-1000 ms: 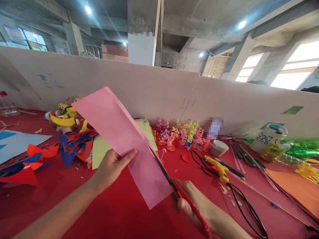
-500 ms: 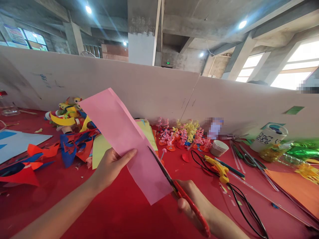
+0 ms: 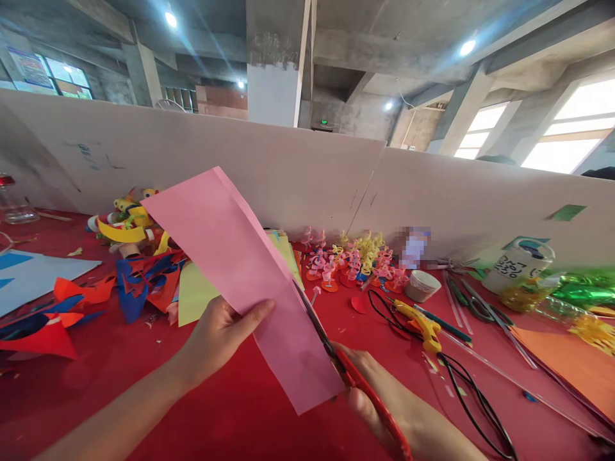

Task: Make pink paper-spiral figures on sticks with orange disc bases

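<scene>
A long sheet of pink paper (image 3: 216,243) is held tilted above the red table, gripped at its left edge by my left hand (image 3: 223,342), thumb on top and the other fingers underneath. Red-handled scissors (image 3: 372,397) are in my right hand (image 3: 379,384), whose fingers wrap round the handles. The dark blades lie along the right edge of the paper, pointing up and away from me. Part of the lower blade is hidden by the sheet.
Curly pink and yellow paper figures (image 3: 355,259) stand behind the sheet. To the right lie a yellow glue gun (image 3: 420,325) with black cable, a paper cup (image 3: 423,285), green-handled scissors (image 3: 485,307) and orange paper (image 3: 571,362). Red and blue paper shapes (image 3: 139,282) lie left. A pale partition (image 3: 288,173) rises behind.
The pink paper and my left hand have shifted slightly right and toward me. The scissors have moved a little down and right with my right hand, their blades looking closer together.
</scene>
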Demonstrator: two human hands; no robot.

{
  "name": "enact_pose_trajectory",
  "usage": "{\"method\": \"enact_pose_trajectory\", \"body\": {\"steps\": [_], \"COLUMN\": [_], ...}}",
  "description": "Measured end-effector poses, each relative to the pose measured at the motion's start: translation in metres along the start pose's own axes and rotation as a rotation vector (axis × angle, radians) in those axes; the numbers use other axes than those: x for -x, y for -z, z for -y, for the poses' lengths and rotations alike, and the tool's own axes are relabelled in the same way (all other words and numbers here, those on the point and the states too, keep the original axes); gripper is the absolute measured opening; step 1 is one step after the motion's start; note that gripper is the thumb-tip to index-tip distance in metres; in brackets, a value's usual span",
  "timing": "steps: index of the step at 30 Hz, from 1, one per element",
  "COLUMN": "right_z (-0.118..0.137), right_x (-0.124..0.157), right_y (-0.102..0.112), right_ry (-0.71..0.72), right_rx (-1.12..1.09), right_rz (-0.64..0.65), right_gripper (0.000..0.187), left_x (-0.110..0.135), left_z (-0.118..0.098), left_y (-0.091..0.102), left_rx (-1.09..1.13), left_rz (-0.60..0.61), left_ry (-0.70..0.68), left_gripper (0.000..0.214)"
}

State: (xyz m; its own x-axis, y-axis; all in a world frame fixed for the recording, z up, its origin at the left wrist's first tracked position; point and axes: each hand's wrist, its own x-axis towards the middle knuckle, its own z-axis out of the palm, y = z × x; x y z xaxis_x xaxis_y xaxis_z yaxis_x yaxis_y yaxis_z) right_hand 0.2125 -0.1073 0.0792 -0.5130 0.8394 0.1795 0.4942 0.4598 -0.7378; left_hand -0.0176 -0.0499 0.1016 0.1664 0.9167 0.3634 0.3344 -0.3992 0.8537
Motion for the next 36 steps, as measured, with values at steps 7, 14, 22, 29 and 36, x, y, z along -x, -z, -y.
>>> {"method": "enact_pose_trajectory", "body": {"steps": [7, 14, 22, 29, 36], "right_z": [0.005, -0.004, -0.006, -0.008, -0.016], "right_x": [0.002, -0.001, -0.003, -0.003, -0.004], "right_y": [0.000, -0.005, -0.008, -0.008, -0.012], "right_ry": [-0.035, -0.005, -0.002, -0.021, -0.066], "right_rx": [0.015, -0.049, -0.107, -0.145, -0.139], "right_rz": [-0.033, -0.026, -0.038, -0.034, -0.037], "right_gripper": [0.076, 0.068, 0.066, 0.068, 0.069], "left_x": [0.006, 0.005, 0.006, 0.005, 0.001], "left_z": [-0.002, -0.009, -0.005, -0.005, -0.005], "left_y": [-0.007, -0.007, -0.006, -0.005, 0.002], "left_rx": [0.027, 0.065, 0.094, 0.159, 0.226], "left_rz": [0.029, 0.045, 0.062, 0.097, 0.017], "left_ry": [-0.021, 0.029, 0.072, 0.144, 0.118], "left_gripper": [0.016, 0.016, 0.020, 0.021, 0.022]}}
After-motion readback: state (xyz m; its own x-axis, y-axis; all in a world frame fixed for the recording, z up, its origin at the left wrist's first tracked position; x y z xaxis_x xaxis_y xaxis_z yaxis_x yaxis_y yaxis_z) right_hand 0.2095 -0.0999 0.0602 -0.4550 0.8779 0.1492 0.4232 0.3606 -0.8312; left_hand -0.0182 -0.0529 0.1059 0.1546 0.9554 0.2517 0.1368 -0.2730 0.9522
